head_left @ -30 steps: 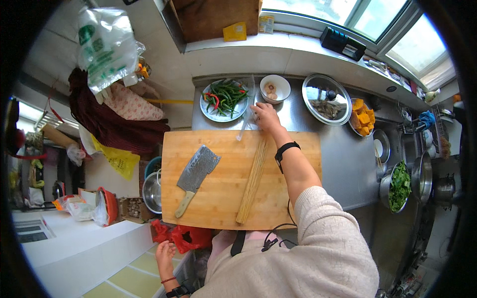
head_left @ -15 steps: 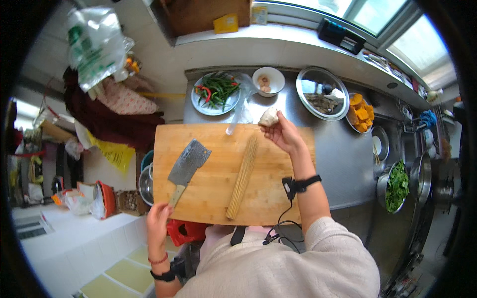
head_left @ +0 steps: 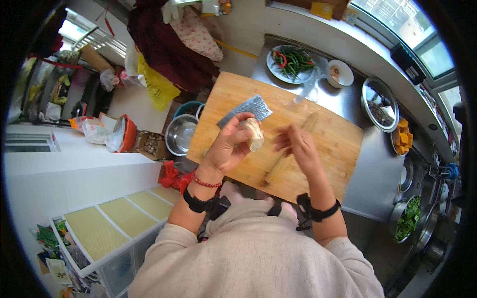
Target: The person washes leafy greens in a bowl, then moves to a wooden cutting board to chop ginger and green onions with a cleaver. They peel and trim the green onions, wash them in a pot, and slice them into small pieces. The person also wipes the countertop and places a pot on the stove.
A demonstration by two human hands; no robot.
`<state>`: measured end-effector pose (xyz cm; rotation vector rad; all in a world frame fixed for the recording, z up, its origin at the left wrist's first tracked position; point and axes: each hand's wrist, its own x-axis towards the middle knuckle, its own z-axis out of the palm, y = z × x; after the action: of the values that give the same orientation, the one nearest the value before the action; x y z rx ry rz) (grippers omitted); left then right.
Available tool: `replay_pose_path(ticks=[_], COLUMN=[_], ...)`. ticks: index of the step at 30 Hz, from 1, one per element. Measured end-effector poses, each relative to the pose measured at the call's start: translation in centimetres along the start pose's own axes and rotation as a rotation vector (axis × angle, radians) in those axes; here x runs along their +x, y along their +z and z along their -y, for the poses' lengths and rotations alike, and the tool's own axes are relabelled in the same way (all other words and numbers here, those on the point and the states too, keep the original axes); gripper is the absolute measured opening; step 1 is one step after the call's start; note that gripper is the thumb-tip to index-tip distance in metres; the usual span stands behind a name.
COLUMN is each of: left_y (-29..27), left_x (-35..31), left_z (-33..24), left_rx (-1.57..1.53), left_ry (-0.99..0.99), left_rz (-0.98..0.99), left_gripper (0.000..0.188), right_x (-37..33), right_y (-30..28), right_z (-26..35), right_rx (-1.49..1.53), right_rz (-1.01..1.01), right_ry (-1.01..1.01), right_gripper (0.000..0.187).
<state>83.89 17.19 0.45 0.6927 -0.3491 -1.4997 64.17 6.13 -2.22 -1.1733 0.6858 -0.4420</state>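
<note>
Clock centred on the wooden cutting board (head_left: 333,169), twelve toward the upper edge of the view. Toward nine, raised over the board, the left hand (head_left: 226,146) with a pale lump (head_left: 254,135), roundish and uneven, pinched between thumb and bent fingers. At its wrist, a red beaded bracelet (head_left: 207,184) and a black strap. Toward four, well apart from the lump, the right hand (head_left: 303,151), blurred, fingers loosely bent; too smeared to tell whether spread, pressed together or pinching anything. Under the right hand in view, a straw-coloured ribbed roll (head_left: 274,174), lying slantwise across the board from about two to between six and seven; contact with the hand, impossible to tell. Toward eleven, a cleaver (head_left: 253,108), flat on the board, partly hidden behind the left hand. Beyond the board, between twelve and one, a plate of green and red chillies (head_left: 298,62); at one, a clear plastic bag (head_left: 309,92); between one and two, a white bowl (head_left: 346,78); at two, a round metal pan; at three, orange chunks (head_left: 404,136); at four, leafy greens (head_left: 408,218); at nine, a shiny metal bowl (head_left: 181,135).
</note>
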Motion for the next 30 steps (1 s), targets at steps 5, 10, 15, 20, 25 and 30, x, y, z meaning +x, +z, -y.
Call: replay_pose_path(ticks=[5,10,15,20,25,30], left_y=[-5.2,-8.0,-10.0,-12.2,-14.1,-16.5], left_x=[-3.5,-5.6,-8.0,-9.0,-10.0,-11.5], left_z=[-3.1,-6.5,-9.5,-10.3,-10.5,-11.2], left_rx=[-0.597,-0.641,-0.401,0.294,0.586,0.691], left_ry=[-0.022,-0.003,0.092,0.484,0.713,0.635], left_rz=[0.040,0.282,0.232,0.024,-0.078,-0.221], left_gripper=[0.041,0.059,0.054,0.056,0.055,0.058], right_x=[-0.3,1.8,3.1,8.0,11.1,12.2], right_y=[-0.6,-3.1,-10.2,-0.6,15.3,18.3], right_z=[-7.4,-14.2,-11.7,-9.9,-13.0,-14.5], right_rx=[-1.284,-1.139,-1.459,-0.879,-0.968,-1.015], right_rz=[-0.569,-0.622,-0.779,-0.628,-0.515,-0.742], right_ry=[0.043,0.237,0.244,0.111,0.408,0.268], right_gripper=[0.091,0.094,0.073,0.067,0.112,0.091])
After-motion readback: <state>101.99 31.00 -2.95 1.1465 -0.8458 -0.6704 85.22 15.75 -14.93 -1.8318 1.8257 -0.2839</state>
